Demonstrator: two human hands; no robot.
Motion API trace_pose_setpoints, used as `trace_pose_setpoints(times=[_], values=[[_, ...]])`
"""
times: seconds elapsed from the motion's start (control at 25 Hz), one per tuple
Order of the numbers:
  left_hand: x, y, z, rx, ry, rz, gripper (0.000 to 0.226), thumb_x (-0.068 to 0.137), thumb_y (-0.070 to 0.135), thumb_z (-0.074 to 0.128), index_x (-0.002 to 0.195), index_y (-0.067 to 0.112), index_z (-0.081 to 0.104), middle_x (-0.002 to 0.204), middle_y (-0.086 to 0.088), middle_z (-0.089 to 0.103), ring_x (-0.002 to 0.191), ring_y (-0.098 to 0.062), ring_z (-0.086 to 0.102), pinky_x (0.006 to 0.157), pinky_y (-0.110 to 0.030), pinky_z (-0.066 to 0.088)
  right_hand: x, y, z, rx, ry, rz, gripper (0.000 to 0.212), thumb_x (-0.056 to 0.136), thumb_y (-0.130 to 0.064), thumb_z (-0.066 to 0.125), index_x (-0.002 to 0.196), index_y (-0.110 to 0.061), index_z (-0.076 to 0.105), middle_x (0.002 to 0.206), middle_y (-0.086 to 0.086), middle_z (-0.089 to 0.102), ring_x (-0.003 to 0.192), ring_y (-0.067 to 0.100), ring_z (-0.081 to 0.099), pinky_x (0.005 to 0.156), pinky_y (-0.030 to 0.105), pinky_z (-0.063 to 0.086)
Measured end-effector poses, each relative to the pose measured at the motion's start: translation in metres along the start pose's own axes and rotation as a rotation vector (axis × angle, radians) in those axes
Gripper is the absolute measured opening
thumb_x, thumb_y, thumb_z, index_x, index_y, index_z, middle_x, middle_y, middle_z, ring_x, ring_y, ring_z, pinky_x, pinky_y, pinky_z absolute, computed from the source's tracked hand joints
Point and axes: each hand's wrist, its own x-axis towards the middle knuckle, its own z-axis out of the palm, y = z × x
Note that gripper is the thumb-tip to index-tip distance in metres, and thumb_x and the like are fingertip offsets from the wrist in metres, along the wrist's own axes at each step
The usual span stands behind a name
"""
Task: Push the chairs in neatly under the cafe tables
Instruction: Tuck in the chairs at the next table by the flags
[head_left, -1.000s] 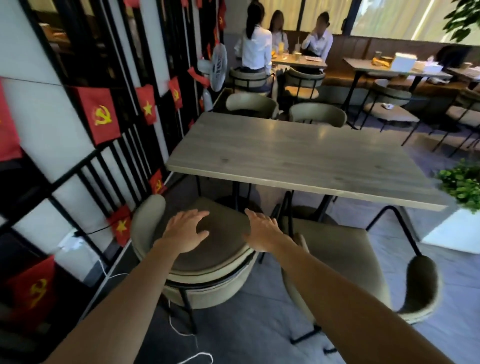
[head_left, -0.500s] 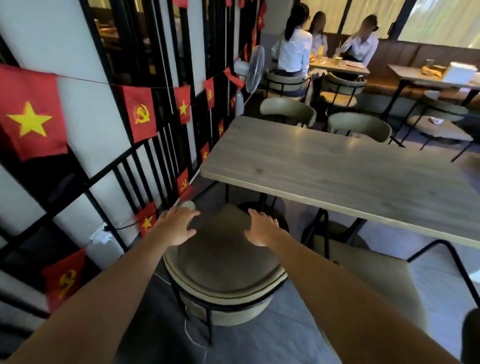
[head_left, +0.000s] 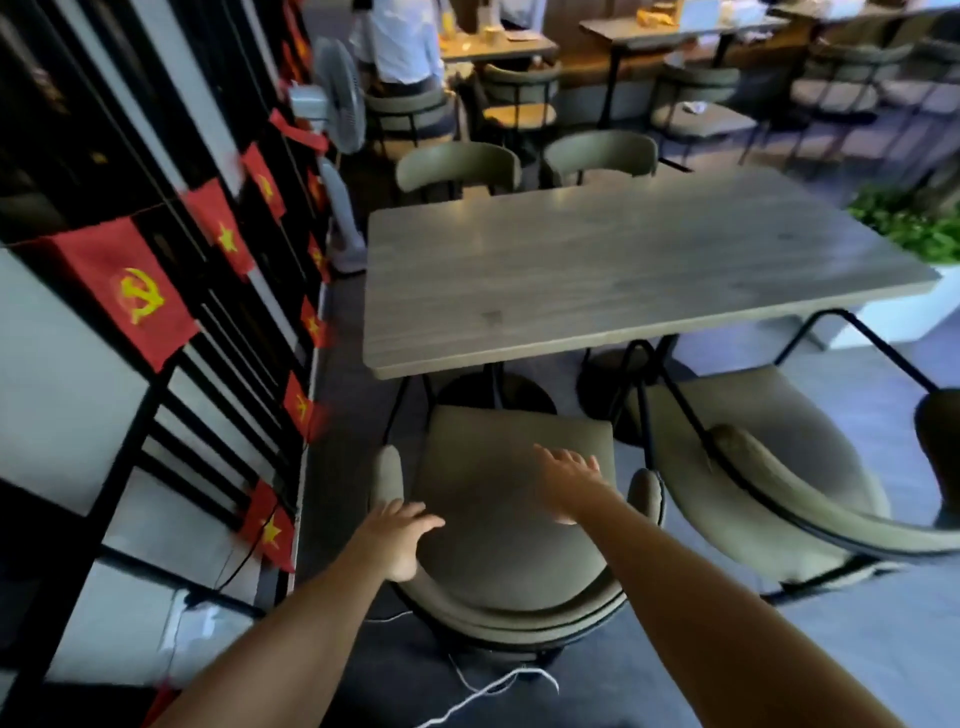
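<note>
Near chair, olive-green padded with curved back on black metal frame (head_left: 498, 525), stands pulled out, its front seat edge just short of the grey wood-grain tabletop (head_left: 623, 270). Left hand (head_left: 395, 535), fingers spread wide, lies over the left end of the curved backrest; right hand (head_left: 569, 480), also open and flat, hovers above the seat cushion, contact unclear, gripping nothing. Second matching green chair (head_left: 769, 467) sits to the right, angled away from the table and well out. Step in hand, by my reading: taking hold of the near chair to push it. Next move calls for both hands on the backrest and a straight shove forward. Loose white cord on the floor (head_left: 488, 691) behind the legs could snag
</note>
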Motion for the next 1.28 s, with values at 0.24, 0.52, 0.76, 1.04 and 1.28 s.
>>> trace_pose_setpoints(times=[0.24,0.52,0.76,1.04,1.28], values=[[0.004,-0.021,0.029,0.135,-0.122,0.149,0.074,0.083,0.019,0.056,0.148,0.035,0.022,0.159,-0.003,0.016,0.145,-0.025,0.016,0.119,-0.036,0.009,-0.051,0.005,0.052,-0.042,-0.082,0.146,0.070,0.094,-0.046,0.046,0.151,-0.023,0.013,0.156,0.010,0.025,0.145,0.029,0.020,0.119,0.051,0.007],[0.016,-0.025,0.069,0.196,-0.004,0.244,0.054,0.088,0.048,0.053,0.138,0.031,0.041,0.142,-0.002,0.045,0.140,-0.024,0.029,0.119,-0.047,-0.003,-0.093,0.011,0.120,-0.130,-0.211,0.086,0.076,0.086,-0.063,0.047,0.150,-0.030,0.023,0.159,0.000,0.022,0.149,0.025,0.004,0.120,0.050,0.000],[0.014,-0.024,0.076,0.225,0.103,0.252,0.048,0.090,0.047,0.050,0.134,0.027,0.047,0.136,-0.003,0.051,0.134,-0.025,0.038,0.119,-0.043,0.007,-0.088,0.019,0.132,-0.294,-0.007,0.091,0.049,0.094,-0.010,0.047,0.140,-0.028,0.040,0.150,0.007,0.035,0.147,0.036,0.005,0.122,0.046,0.008],[0.009,0.004,0.076,0.188,0.099,0.177,0.044,0.091,0.043,0.052,0.131,0.024,0.050,0.133,-0.005,0.055,0.129,-0.026,0.041,0.117,-0.042,0.015,-0.080,0.042,0.120,-0.407,-0.040,0.032,0.052,0.092,-0.006,0.051,0.140,-0.023,0.040,0.148,0.012,0.034,0.146,0.041,0.005,0.119,0.051,0.012],[0.007,0.039,0.079,0.161,0.085,0.123,0.045,0.092,0.045,0.050,0.132,0.025,0.048,0.133,-0.006,0.054,0.129,-0.030,0.040,0.116,-0.048,0.015,-0.069,0.072,0.093,-0.438,-0.059,-0.042,0.054,0.093,-0.003,0.051,0.141,-0.024,0.041,0.148,0.008,0.033,0.147,0.036,0.005,0.119,0.048,0.016]])
